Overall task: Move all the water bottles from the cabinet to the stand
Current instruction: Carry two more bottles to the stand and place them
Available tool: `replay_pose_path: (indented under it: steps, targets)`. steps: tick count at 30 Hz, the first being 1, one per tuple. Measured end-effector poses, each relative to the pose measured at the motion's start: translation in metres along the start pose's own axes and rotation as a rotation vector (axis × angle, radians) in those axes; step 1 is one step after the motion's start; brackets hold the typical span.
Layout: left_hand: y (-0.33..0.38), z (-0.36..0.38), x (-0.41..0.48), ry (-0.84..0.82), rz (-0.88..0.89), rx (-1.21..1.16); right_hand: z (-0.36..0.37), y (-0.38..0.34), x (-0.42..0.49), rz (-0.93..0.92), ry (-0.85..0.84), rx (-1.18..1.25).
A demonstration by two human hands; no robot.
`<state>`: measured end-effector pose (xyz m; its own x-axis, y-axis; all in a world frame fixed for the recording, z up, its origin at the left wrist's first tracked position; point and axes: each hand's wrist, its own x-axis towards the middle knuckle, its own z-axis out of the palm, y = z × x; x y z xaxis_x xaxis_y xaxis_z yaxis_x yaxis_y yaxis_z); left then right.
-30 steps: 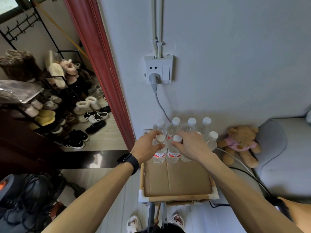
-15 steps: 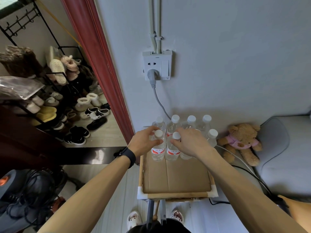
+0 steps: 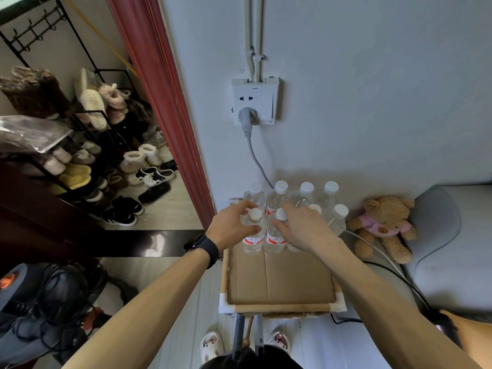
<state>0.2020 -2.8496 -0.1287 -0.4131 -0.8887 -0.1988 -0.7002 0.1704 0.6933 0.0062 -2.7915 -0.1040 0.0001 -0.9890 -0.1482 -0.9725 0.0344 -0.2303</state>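
Several clear water bottles with white caps and red labels stand in two rows at the far end of the stand (image 3: 279,308), a bamboo-framed shelf lined with cardboard, against the wall. My left hand (image 3: 231,226) wraps around the front-left bottle (image 3: 253,235). My right hand (image 3: 303,229) grips the bottle beside it (image 3: 275,237), fingers over its neck. Both bottles rest upright on the cardboard. The back row (image 3: 306,193) stands untouched behind them. No cabinet is in view.
A wall socket (image 3: 255,101) with a grey plug and cable hangs above the bottles. A teddy bear (image 3: 383,225) and grey cushion (image 3: 452,235) lie to the right. A red door frame (image 3: 165,102) and a shoe rack (image 3: 87,145) are to the left.
The view has shifted slightly downward and my hands have stayed on the two front bottles, settling them on the cardboard. The other bottles have not moved.
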Motion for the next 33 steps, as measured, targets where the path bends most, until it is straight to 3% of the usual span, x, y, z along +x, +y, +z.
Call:
replay_pose_path:
  steps: [11,20,26,30,33]
  targets:
    - [-0.013,0.013,-0.005,-0.066,-0.012,-0.010,0.003,0.011,-0.010,-0.013,0.056,0.119]
    - [-0.009,0.028,-0.012,0.033,-0.053,-0.083,0.005,0.020,-0.008,-0.071,0.089,0.094]
    - [-0.005,0.024,-0.019,-0.007,-0.094,-0.142,0.007,0.026,-0.014,-0.142,0.167,0.182]
    - [-0.009,0.024,-0.031,0.031,-0.146,-0.177,0.009,0.031,-0.022,-0.191,0.320,0.355]
    - [-0.024,0.024,-0.051,0.056,-0.242,-0.173,0.023,0.038,-0.032,-0.266,0.291,0.421]
